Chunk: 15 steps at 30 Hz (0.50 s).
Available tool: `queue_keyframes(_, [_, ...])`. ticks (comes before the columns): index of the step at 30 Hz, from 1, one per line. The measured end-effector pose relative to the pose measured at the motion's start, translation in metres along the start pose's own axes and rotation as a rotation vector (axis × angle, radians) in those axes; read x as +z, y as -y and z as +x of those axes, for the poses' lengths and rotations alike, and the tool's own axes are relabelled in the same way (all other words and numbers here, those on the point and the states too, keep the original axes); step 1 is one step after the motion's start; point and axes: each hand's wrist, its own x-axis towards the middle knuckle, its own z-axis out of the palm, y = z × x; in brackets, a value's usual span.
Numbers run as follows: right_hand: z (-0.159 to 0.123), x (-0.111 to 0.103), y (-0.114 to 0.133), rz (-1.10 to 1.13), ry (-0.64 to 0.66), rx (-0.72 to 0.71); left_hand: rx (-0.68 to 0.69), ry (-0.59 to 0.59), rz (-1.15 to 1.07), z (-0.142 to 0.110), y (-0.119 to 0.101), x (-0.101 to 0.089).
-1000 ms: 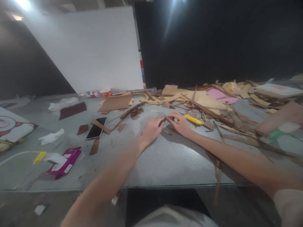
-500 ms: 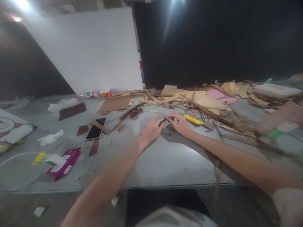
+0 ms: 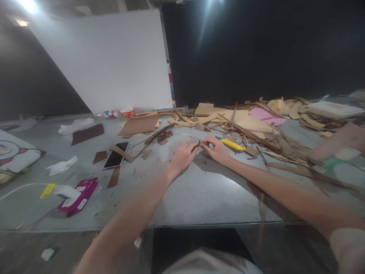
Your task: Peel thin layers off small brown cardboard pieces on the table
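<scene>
Both hands meet over the middle of the grey table [image 3: 196,201]. My left hand [image 3: 184,155] is closed on a small dark brown piece [image 3: 195,146], perhaps cardboard or leather; its exact kind is too small to make out. Thumb and fingertips of my right hand [image 3: 215,149] pinch together at the same piece's upper end, touching the left fingertips. Just right of my right hand lies a yellow-handled utility knife [image 3: 233,144]. Brown scraps [image 3: 202,127] are scattered beyond the fingers.
Brown strips and sheets [image 3: 242,123] heap along the back and right. A phone [image 3: 116,155] lies at left under a brown strip. Nearer are a purple tissue pack [image 3: 78,198] and a crumpled tissue [image 3: 62,166]. A red paper cup [image 3: 127,112] stands before a white board [image 3: 114,61].
The hands stay in nearly the same place, with only a slight shift of the fingertips around the small brown piece. Nothing else on the table has moved.
</scene>
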Motion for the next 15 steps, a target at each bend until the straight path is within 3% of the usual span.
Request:
queue_keyframes(9, [-0.0009,0.0019,-0.0002,-0.045,0.079,-0.021,-0.005,0.03,-0.005,-0.0013,0.0001,-0.0009])
queue_keyframes(15, [-0.0015,0.0035,-0.0006,-0.093,-0.062,-0.043,-0.05,0.021,-0.001,0.0013,-0.0019,-0.0018])
